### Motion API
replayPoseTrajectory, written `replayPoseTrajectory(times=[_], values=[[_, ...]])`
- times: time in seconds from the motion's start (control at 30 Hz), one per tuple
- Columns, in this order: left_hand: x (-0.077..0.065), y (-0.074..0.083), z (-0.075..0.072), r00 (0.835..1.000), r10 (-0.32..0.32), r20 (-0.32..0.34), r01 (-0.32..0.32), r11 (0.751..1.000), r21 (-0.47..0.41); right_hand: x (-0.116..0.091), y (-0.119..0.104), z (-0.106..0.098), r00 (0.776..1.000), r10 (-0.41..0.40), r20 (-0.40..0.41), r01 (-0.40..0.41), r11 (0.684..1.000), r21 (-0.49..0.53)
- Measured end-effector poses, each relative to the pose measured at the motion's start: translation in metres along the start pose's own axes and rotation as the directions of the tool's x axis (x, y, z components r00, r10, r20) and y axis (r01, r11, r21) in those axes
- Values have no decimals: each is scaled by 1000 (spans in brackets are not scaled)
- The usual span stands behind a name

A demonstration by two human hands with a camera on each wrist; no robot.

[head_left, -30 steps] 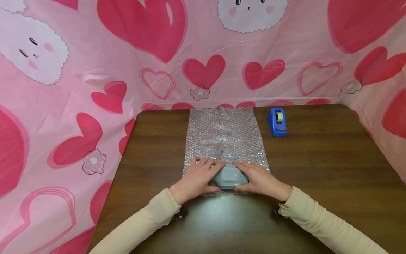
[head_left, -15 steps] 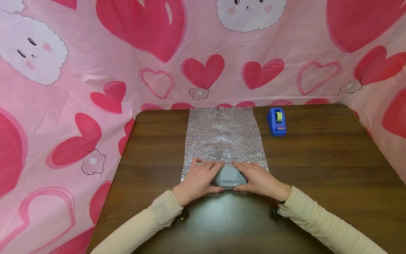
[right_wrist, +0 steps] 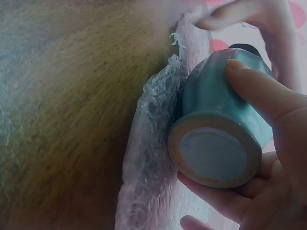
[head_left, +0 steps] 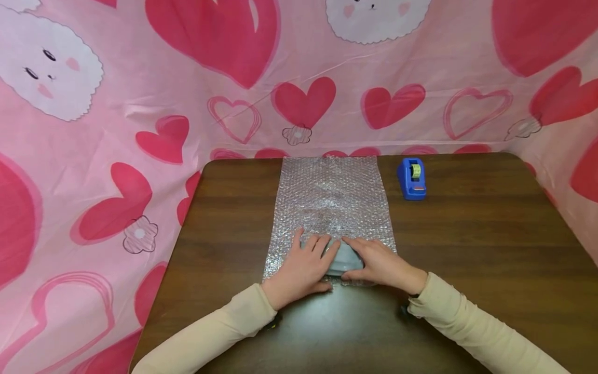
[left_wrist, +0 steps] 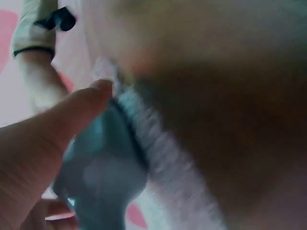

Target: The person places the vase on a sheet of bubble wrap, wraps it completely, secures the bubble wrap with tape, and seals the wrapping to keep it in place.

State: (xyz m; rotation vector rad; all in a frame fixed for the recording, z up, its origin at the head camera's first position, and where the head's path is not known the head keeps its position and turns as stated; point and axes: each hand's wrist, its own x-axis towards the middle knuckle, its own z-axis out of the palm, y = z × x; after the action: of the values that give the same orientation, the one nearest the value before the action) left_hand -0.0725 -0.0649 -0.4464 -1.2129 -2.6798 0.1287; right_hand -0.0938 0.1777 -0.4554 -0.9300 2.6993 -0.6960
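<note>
A blue-grey ceramic vase (head_left: 347, 259) with faceted sides lies on its side across the near end of a sheet of bubble wrap (head_left: 331, 192). In the right wrist view its round base (right_wrist: 216, 153) shows a bare tan foot ring. My right hand (head_left: 385, 265) grips the base end, thumb on the near side and fingers on the far side. Over the other end my left hand (head_left: 301, 267) lies with spread, mostly straight fingers, its thumb off the near side. The left wrist view is blurred; there the vase (left_wrist: 100, 177) narrows away from the base, and the left hand covers part of it.
A blue tape dispenser (head_left: 412, 179) stands at the back right of the brown wooden table (head_left: 472, 234), beside the bubble wrap's far end. Pink heart-patterned cloth (head_left: 187, 67) hangs behind the table and along its sides.
My left hand has shifted right over the vase, its fingers spreading and its thumb coming away from the near side. The right hand keeps its grip, almost still.
</note>
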Motion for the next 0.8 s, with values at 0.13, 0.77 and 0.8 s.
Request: replayPoseTrajectory(times=[0.13,0.77,0.8], values=[[-1,8,9,1000,-2,-27,6,993,122,1,0,-1,1000,-5,2,5,1000,0],[6,3,11,995,-23,-102,38,988,147,-13,-19,15,983,-95,-156,76,989,-124],[6,2,10,995,-20,-96,34,988,151,-13,-19,17,981,-102,-162,77,985,-156]])
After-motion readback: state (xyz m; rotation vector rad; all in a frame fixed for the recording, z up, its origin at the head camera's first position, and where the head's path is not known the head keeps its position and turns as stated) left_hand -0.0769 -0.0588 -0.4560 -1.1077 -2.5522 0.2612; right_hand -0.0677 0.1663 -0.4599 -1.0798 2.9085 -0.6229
